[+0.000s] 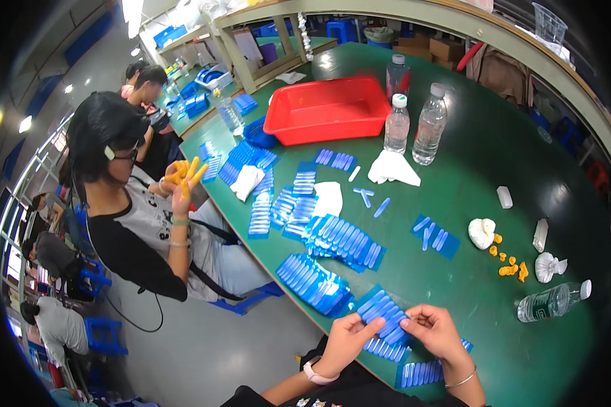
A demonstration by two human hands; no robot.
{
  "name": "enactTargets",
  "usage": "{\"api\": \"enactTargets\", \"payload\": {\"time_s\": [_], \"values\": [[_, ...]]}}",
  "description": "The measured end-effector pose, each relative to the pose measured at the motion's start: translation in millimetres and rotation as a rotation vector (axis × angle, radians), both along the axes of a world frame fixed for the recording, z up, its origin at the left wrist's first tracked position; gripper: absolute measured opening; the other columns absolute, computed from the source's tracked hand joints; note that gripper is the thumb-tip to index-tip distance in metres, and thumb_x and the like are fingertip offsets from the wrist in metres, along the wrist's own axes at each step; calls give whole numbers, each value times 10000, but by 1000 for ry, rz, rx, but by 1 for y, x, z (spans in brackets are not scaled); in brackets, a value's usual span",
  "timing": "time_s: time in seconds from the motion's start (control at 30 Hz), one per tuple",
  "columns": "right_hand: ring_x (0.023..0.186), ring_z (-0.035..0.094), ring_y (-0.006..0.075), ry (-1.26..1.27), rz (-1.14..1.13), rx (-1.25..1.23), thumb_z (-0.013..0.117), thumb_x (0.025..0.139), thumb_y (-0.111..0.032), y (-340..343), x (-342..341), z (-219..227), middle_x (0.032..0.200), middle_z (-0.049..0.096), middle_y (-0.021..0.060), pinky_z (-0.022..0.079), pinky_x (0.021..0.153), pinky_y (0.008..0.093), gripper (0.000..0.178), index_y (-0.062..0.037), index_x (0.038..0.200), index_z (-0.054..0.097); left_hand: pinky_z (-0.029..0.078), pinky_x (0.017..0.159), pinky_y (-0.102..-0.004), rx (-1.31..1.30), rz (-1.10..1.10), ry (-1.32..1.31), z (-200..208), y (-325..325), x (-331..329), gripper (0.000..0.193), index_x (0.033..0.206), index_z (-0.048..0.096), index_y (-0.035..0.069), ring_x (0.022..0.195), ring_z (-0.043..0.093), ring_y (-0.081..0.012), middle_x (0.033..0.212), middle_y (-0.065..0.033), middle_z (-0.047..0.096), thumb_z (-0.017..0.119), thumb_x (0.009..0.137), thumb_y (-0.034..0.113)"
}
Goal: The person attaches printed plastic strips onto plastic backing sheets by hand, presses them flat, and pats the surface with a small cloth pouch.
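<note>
Close to the table's near edge, my left hand (347,344) and my right hand (436,332) pinch a blue sheet (381,308) between thumbs and fingers. Slim, rounded, pale-blue strips lie in a row across that sheet. Below my hands are more such sheets (419,374), partly covered by my right hand and wrist. Just left of my hands is a fanned pile of strip-covered sheets (311,283), with another pile (346,239) behind it. Farther off, a blue sheet (436,237) carries a few strips, some askew. Loose strips (381,207) rest on the green table (482,325).
A red tray (326,112) stands at the back beside upright bottles (430,125). On the right are a lying bottle (554,302), white crumpled bundles (482,233) and yellow finger cots (508,270). A co-worker (142,203) wearing yellow finger cots sits at left.
</note>
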State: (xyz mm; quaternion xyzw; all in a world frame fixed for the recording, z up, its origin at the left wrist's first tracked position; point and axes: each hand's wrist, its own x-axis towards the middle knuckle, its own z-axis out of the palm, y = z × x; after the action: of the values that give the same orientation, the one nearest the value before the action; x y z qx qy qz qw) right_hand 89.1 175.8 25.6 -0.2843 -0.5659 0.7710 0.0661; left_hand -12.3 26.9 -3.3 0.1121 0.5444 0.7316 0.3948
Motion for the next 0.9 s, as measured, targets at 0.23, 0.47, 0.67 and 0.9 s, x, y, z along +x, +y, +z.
{"api": "enactTargets", "payload": {"time_s": [0.23,0.47,0.67,0.9], "values": [[706,570,60,-163,40,197,666,779,-78,14,5,-8,796,643,28,460,645,204,176,6,927,619,532,649,-256,-41,-31,-17,-4,6,-34,151,926,603,-55,684,593,-102,789,-65,624,630,810,37],[709,550,66,-281,108,335,707,731,-48,4,24,-6,785,623,7,436,620,207,235,-35,950,622,509,589,-199,-416,-369,95,-5,-31,-30,152,867,605,-55,627,605,-81,728,-66,650,676,772,40],[692,568,119,-235,-90,406,704,723,-87,18,12,-22,860,599,57,445,595,234,295,-40,982,570,493,494,-208,-527,-154,179,1,1,-28,151,825,599,-38,583,621,-107,674,-84,628,690,764,67],[706,534,144,-252,-62,759,677,725,-37,43,-6,-37,1055,431,80,451,593,267,305,-42,987,521,414,515,-253,-525,-180,1070,-10,59,-38,317,1037,587,9,589,493,-136,762,-70,520,672,731,4]]}}
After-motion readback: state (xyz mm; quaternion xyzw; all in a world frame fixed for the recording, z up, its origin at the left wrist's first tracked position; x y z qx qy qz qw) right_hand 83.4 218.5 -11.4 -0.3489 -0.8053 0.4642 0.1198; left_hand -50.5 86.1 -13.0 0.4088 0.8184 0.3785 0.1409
